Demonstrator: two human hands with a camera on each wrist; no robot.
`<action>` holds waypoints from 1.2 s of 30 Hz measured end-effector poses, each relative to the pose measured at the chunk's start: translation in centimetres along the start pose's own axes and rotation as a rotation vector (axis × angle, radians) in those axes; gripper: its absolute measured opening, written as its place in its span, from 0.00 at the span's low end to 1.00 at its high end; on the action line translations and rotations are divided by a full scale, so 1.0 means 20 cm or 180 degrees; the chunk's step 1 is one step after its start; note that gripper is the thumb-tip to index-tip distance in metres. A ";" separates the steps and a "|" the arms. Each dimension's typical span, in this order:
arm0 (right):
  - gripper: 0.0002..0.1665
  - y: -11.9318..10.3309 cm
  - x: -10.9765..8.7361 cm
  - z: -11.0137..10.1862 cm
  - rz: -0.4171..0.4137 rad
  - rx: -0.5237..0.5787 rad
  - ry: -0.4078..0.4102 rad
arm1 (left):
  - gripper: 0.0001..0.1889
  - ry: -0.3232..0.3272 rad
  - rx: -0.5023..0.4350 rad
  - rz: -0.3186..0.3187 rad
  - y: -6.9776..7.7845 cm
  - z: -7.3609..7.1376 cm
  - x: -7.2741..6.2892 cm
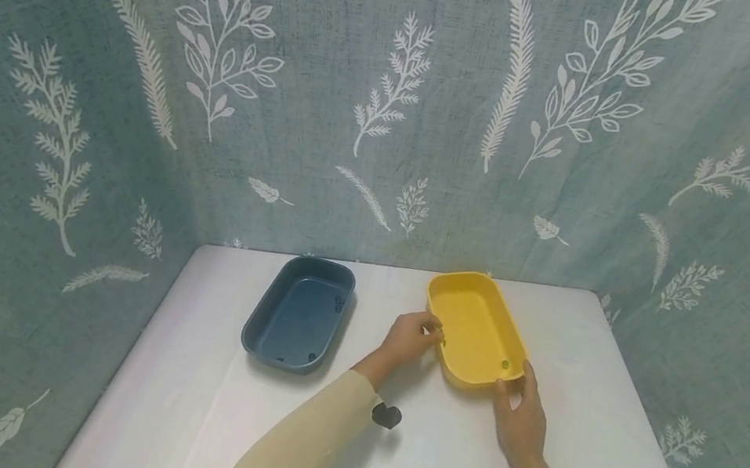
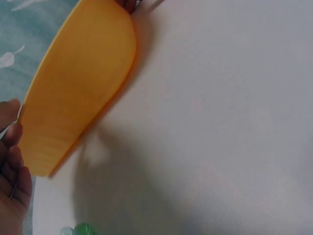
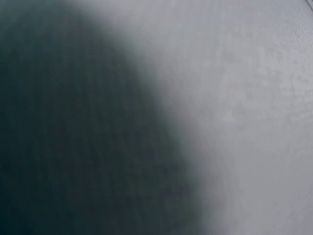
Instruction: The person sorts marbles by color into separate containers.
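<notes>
A yellow tray stands on the right part of the white table, with both hands at it. My left hand grips its left rim between thumb and fingers; the left wrist view shows those fingers at the edge of the tray's yellow wall. With thumb and fingers spread round the near right corner, my right hand holds the tray there. Inside lies a small green piece near that corner. Another small greenish piece shows beside the left fingertips. The right wrist view has only a blurred dark shape and pale surface.
A dark blue tray is on the left, with several small dark pieces inside. A green glassy piece and a clear one appear at the left wrist view's bottom edge. Patterned cloth hangs behind and beside the table.
</notes>
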State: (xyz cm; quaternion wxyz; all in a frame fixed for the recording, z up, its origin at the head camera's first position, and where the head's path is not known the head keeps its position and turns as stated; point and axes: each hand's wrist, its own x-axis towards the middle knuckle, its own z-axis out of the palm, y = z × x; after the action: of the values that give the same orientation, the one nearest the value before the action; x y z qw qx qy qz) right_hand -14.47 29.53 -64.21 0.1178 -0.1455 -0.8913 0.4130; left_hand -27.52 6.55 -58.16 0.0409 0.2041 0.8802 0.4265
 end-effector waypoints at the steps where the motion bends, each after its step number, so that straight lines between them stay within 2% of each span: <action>1: 0.46 0.00 0.00 0.00 0.0011 0.0008 -0.0010 | 0.10 0.0003 0.0000 -0.0006 0.00 0.00 0.00; 16: 0.46 -0.03 -0.01 0.01 -0.0011 0.0050 -0.0027 | 0.11 0.0036 -0.0009 -0.0131 0.01 0.01 0.01; 31: 0.46 0.01 0.01 0.01 -0.0007 0.0001 0.0018 | 0.08 0.0050 -0.0011 0.0019 -0.03 0.01 -0.01; 36: 0.46 0.00 0.00 0.00 -0.0006 0.0006 0.0027 | 0.08 0.0045 -0.0011 -0.0070 -0.05 0.00 -0.04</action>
State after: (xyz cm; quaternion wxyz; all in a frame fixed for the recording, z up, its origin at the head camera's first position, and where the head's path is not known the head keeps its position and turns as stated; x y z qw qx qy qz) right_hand -14.50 29.51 -64.17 0.1222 -0.1464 -0.8905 0.4130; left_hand -27.12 5.65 -59.04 0.0397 0.1913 0.8820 0.4289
